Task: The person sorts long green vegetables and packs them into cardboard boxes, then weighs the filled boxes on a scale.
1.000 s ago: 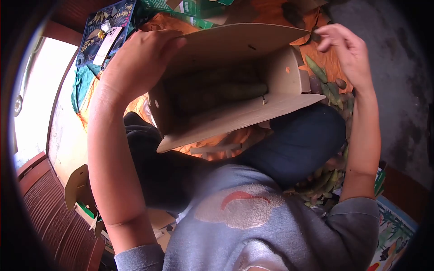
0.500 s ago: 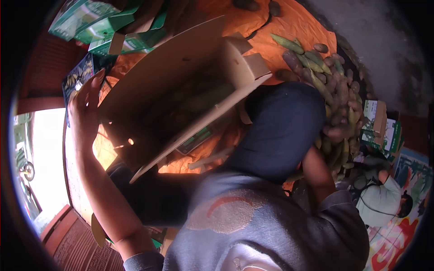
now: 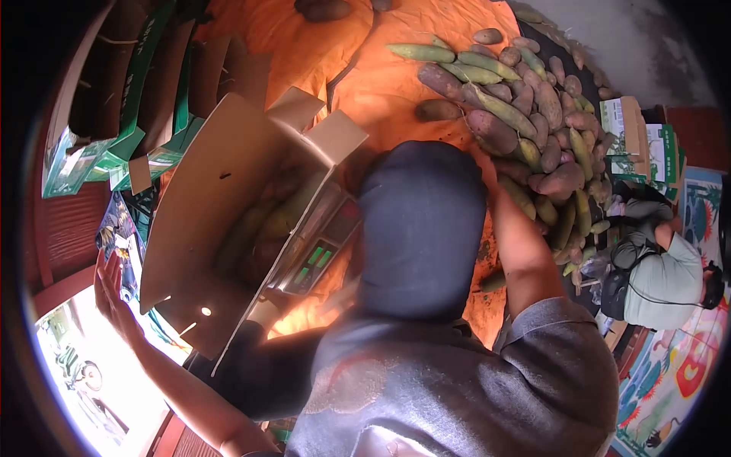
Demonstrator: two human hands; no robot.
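My left hand (image 3: 114,301) is raised at the left, beside the open cardboard box (image 3: 190,206), with its fingers apart and nothing in it. Long green and brown produce (image 3: 278,221) lies in the shade inside the box. The box rests tilted by a scale (image 3: 320,255) with a lit green display. My right forearm (image 3: 521,244) reaches forward past my knee, beside a heap of tubers (image 3: 548,114) in red-brown and green. The knee hides the fingers of my right hand.
An orange sheet (image 3: 365,84) lies under the heap. Green and white boxes (image 3: 145,114) stand open at the upper left, and more cartons (image 3: 655,148) are at the right. Another person (image 3: 662,282) sits at the far right. My raised knee (image 3: 422,228) is in the middle.
The view has shifted, showing more of the box's inside and the scale's display. My right forearm has extended forward beside the knee. My left hand stays raised near the box.
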